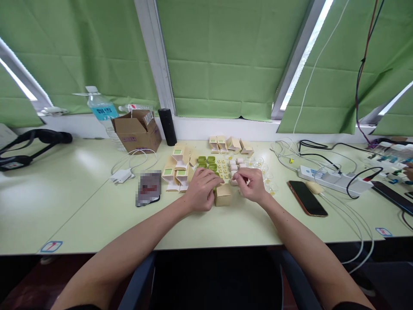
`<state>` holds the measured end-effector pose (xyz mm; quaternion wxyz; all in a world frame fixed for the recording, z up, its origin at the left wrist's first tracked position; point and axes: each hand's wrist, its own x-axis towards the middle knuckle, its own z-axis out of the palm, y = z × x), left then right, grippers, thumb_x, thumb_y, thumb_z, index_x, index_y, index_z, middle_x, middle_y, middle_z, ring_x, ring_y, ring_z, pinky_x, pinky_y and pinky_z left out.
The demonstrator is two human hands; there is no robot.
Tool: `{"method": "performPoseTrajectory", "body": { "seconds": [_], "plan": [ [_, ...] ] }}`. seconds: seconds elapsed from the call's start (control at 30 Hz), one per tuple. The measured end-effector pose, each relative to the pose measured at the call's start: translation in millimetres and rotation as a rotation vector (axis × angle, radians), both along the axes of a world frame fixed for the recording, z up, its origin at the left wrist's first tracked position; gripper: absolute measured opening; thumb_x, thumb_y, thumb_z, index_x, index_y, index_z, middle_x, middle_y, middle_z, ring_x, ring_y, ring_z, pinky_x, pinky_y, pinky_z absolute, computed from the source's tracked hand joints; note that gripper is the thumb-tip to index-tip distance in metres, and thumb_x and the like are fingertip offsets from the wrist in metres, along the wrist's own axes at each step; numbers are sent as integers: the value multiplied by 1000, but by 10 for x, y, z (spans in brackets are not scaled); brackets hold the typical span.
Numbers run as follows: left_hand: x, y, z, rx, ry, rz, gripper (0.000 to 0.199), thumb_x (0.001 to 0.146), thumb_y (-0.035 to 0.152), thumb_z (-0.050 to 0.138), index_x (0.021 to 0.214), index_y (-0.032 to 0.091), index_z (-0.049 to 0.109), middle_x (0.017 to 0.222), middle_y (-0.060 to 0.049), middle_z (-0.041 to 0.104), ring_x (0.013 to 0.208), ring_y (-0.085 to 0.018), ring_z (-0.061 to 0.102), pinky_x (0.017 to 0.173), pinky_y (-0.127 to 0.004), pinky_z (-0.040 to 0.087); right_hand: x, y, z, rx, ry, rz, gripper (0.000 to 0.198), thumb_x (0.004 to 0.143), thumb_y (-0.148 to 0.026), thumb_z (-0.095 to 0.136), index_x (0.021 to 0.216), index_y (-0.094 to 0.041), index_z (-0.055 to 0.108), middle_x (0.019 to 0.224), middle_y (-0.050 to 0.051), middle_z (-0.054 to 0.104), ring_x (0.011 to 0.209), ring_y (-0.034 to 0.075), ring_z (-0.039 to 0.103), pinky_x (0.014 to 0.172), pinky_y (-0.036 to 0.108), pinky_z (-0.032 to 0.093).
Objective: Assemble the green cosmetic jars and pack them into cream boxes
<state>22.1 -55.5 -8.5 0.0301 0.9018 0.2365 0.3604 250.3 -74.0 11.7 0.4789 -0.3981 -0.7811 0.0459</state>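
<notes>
A small kraft cardboard box (223,198) sits near the front middle of the table. My left hand (203,189) is at its left side, with fingers curled over its back edge and holding it. To the right of the box, my right hand (251,184) is closed in a pinch; whatever may be between the fingertips is hidden. Beyond my hands lie green square cups (211,159), small yellow pieces (221,167), pale pink-white cylinders (239,160) and clear plastic cups (258,161). Several open kraft boxes with green labels (180,156) are stacked left of my left hand.
More kraft boxes (234,144) stand at the back. On the right are a phone (307,198), a power strip (335,181) and tangled cables. At left are a charger (121,175), a brown carton (138,133), a black cylinder (167,127) and a water bottle (103,113).
</notes>
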Motion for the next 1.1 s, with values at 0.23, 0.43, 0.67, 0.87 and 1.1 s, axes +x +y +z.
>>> {"method": "performPoseTrajectory", "body": {
  "seconds": [0.23, 0.43, 0.67, 0.87, 1.1],
  "plan": [
    [2, -60, 30, 34, 147, -8, 35, 77, 20, 65, 112, 23, 66, 86, -8, 72, 91, -30, 61, 93, -51, 37, -8, 24, -23, 50, 77, -92, 40, 97, -37, 52, 59, -23, 55, 51, 0, 48, 48, 14, 40, 51, 30, 30],
    [19, -120, 53, 46, 96, -72, 57, 72, 14, 63, 128, 24, 59, 125, -12, 71, 121, -37, 54, 103, -55, 37, 16, 30, -14, 52, 125, -116, 32, 93, -33, 56, 63, -23, 59, 52, -1, 52, 48, 14, 42, 51, 30, 33],
    [48, -92, 14, -163, 177, -127, 88, 68, 4, 57, 151, 24, 36, 139, -14, 61, 134, -39, 44, 109, -58, 34, 59, 85, -4, -1, 248, -172, 24, 91, -31, 58, 70, -21, 66, 51, -3, 51, 48, 12, 41, 51, 28, 33],
    [51, -130, 91, -181, 259, -29, 62, 80, 35, 74, 135, 21, 49, 118, -12, 66, 118, -36, 48, 108, -57, 33, 67, 118, -9, -46, 310, -208, 26, 90, -32, 59, 69, -19, 67, 54, -2, 53, 50, 11, 41, 50, 26, 32],
    [51, -121, 63, -145, 256, -116, 80, 74, 15, 63, 149, 24, 35, 146, -14, 53, 136, -37, 39, 112, -56, 31, 83, 163, -50, -64, 330, -226, 26, 89, -32, 58, 68, -19, 67, 55, -2, 54, 51, 12, 42, 51, 26, 32]
  ]
}}
